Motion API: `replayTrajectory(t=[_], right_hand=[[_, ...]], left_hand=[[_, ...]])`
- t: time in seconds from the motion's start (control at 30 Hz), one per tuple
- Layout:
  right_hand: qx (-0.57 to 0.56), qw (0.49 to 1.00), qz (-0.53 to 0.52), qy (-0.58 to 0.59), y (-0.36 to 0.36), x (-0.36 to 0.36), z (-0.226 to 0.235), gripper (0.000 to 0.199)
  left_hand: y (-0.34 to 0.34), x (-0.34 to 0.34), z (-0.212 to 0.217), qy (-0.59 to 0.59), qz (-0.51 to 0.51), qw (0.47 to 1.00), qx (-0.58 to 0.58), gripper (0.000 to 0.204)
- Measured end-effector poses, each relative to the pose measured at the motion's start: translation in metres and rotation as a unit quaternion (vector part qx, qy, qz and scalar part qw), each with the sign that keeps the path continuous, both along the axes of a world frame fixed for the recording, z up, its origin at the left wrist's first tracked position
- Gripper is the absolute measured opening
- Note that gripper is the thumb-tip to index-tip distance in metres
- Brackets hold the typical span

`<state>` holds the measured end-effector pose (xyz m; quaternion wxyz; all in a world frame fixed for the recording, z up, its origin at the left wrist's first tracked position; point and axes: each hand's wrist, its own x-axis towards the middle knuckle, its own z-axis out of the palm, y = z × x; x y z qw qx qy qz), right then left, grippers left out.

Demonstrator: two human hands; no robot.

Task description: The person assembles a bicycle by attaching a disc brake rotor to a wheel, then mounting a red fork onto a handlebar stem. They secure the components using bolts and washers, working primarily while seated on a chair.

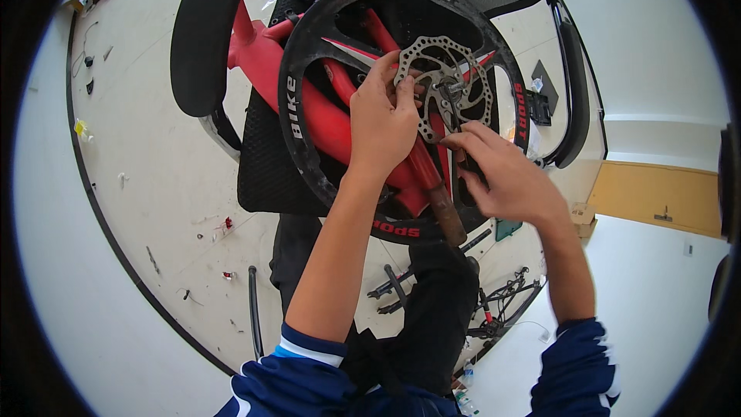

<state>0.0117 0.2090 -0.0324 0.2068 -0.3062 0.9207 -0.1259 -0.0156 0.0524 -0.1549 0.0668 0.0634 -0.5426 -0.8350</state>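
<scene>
The left hand [382, 120] is pinching the edge of the brake disc [446, 86] at the bicycle wheel [309, 147] hub, apparently steadying it. The right hand [509, 177], just below the disc, is closing around a rusty-handled tool [448, 212] whose tip is meeting the hub.

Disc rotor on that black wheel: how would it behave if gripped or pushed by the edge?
The disc rotor looks like thin perforated metal, so probably stiff in-plane but bendable sideways. Its wavy rim may be sharp and slick to pinch. Mounted at the hub of the black wheel, it would likely spin rather than slide; the left hand touches it.
</scene>
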Motion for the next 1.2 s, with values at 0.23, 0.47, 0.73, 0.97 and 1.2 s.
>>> replayTrajectory(t=[0.23, 0.47, 0.73, 0.97, 1.2], right_hand=[[0.119, 0.937, 0.285, 0.164, 0.003, -0.033, 0.014, 0.032], [0.024, 0.838, 0.407, 0.363, -0.003, -0.049, -0.015, 0.025], [-0.182, 0.982, -0.034, 0.027, -0.013, -0.01, -0.023, 0.028], [-0.476, 0.815, -0.327, 0.059, -0.031, 0.024, -0.063, 0.015], [-0.603, 0.71, -0.361, 0.032, 0.021, 0.027, -0.034, 0.026]], left_hand=[[0.001, 0.001, -0.001, 0.019, 0.034, 0.999, -0.006, 0.031], [0.009, 0.002, 0.001, 0.024, 0.05, 0.998, -0.04, 0.033], [-0.007, 0.0, 0.001, -0.013, 0.016, 0.998, -0.058, 0.034], [-0.015, 0.003, 0.012, -0.064, 0.006, 0.998, 0.011, 0.039], [-0.025, 0.004, 0.014, -0.053, -0.004, 0.999, 0.012, 0.042]])
